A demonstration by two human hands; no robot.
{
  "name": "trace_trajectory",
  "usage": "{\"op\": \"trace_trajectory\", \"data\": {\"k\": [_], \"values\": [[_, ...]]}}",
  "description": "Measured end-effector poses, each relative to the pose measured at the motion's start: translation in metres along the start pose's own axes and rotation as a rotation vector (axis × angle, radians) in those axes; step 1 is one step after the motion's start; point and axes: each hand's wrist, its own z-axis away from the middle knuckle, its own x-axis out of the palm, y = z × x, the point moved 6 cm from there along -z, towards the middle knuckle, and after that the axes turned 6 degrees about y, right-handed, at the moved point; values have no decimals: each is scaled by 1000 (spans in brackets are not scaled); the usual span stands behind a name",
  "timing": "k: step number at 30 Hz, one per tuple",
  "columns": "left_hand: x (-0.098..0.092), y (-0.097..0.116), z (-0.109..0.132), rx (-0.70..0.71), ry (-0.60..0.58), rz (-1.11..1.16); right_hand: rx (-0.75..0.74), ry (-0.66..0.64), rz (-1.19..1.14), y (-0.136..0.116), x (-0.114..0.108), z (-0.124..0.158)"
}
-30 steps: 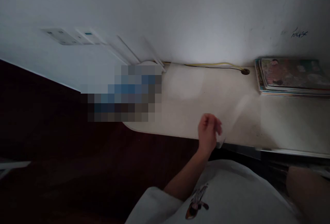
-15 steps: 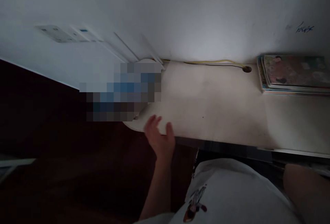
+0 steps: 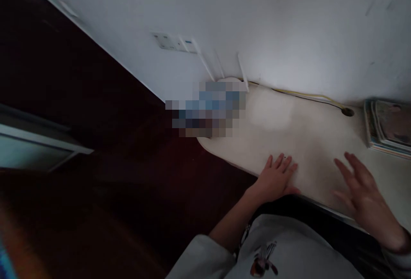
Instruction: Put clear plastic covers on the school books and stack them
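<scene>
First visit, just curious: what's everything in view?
Wall: one, white, back.
Flat desk: one, cream, centre.
Stacked paper booklets: several, multicoloured, right.
Thin cables: two, yellow and black, back.
Round hole: one, dark, desk.
Slim rods: several, white, centre.
Pixelated patch: one, bluish, desk's left.
Socket plates: two, white, wall.
Floor: one, dark, left.
Framed panel: one, white, left.
Blurred item: one, orange and blue, bottom left.
Printed shirt: one, pale, bottom.
Left hand: one, bare, on desk.
Right hand: one, bare, over desk.

At lower right, the left hand (image 3: 273,181) spreads on the pale desktop (image 3: 272,131); farther right, the right hand (image 3: 365,193), fingers parted, shows below stacked books (image 3: 391,127) at the frame's edge.
</scene>
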Motion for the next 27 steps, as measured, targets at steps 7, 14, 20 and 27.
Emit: {"op": "trace_trajectory", "data": {"k": [7, 14, 20, 27], "values": [[-99, -171, 2, -722, 383, -257, -68, -64, 71, -9, 66, -5], [-104, -242, 13, -838, 314, -398, -34, -83, 89, 0, 64, -7], [-106, -226, 3, -897, 290, -432, -22, -81, 58, 5, 70, -12], [-165, -235, 7, -933, 152, -326, -28, -69, 23, 5, 72, -14]]}}
